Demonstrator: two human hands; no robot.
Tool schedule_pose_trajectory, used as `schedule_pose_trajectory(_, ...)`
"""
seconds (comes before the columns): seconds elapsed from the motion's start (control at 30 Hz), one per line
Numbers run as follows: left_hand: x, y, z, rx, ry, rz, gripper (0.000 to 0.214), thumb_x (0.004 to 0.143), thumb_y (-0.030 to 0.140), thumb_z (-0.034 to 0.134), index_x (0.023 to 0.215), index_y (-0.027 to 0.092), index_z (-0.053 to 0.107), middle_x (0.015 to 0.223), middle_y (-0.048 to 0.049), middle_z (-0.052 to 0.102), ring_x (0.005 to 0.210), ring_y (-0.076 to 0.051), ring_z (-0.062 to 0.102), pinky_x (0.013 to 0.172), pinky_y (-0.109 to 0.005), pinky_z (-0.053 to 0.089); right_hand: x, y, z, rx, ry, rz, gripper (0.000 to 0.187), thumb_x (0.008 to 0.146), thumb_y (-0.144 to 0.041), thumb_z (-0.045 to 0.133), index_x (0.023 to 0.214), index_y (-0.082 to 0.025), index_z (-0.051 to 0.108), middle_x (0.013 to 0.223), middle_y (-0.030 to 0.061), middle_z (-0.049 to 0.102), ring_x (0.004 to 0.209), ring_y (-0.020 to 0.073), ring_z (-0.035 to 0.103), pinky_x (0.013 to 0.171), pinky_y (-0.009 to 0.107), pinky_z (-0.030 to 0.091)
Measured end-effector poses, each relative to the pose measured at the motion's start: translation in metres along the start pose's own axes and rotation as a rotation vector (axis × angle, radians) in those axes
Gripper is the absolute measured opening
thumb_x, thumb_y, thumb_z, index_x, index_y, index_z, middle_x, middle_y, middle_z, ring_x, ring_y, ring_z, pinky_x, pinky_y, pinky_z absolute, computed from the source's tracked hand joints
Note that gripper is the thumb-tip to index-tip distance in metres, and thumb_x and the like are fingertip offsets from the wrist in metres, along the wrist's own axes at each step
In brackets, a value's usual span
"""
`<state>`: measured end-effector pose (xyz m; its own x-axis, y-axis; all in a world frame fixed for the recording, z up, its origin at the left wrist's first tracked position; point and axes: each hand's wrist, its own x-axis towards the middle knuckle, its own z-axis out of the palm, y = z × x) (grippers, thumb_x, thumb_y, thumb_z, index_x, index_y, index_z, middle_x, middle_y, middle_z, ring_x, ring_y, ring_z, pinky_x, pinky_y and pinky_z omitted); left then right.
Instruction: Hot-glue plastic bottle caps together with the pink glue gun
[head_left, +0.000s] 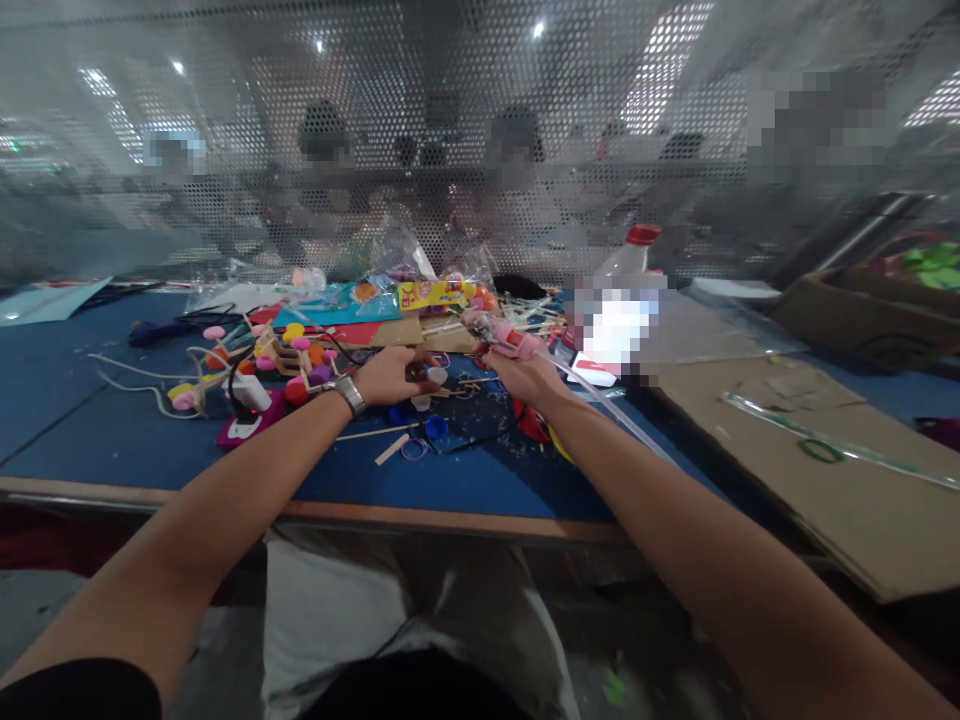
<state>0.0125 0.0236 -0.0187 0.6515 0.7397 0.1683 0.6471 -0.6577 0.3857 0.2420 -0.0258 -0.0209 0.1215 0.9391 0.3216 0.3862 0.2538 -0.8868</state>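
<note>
My right hand (525,375) is closed round a pink glue gun (501,336), whose nozzle points left toward the centre of the blue table (112,440). My left hand (391,377), with a wristwatch (349,394) on the wrist, is closed in a pinch on a small piece I cannot make out, close to a white bottle cap (436,376). Blue caps (435,427) and thin wooden sticks (375,433) lie just in front of both hands. A clear glue stick (600,400) trails back from the gun along my right forearm.
A wooden-stick frame with coloured caps (289,355) and a white plug (247,393) sit at left. Craft packets (431,295) lie behind, a red-capped bottle (626,265) at right. Cardboard (840,470) with a green ring (820,451) covers the right side. Other people sit beyond the perforated screen (420,150).
</note>
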Motion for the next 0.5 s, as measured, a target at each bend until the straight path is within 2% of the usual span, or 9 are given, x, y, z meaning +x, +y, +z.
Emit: schedule_pose_trajectory(0.5, 0.0016, -0.0009, -0.0020, 0.059, -0.014, 0.017, 0.048, 0.082, 0.052, 0.065, 0.111, 0.016, 0.076, 0.095, -0.0086, 0.077, 0.087, -0.023, 0.069, 0.077, -0.030, 0.049, 0.0061, 0.0069, 0.0003, 0.031, 0.041, -0.025, 0.012, 0.069, -0.021, 0.059, 0.071, -0.023, 0.070, 0.085, 0.0043, 0.077, 0.087, 0.0246, 0.070, 0.090, 0.038, 0.053)
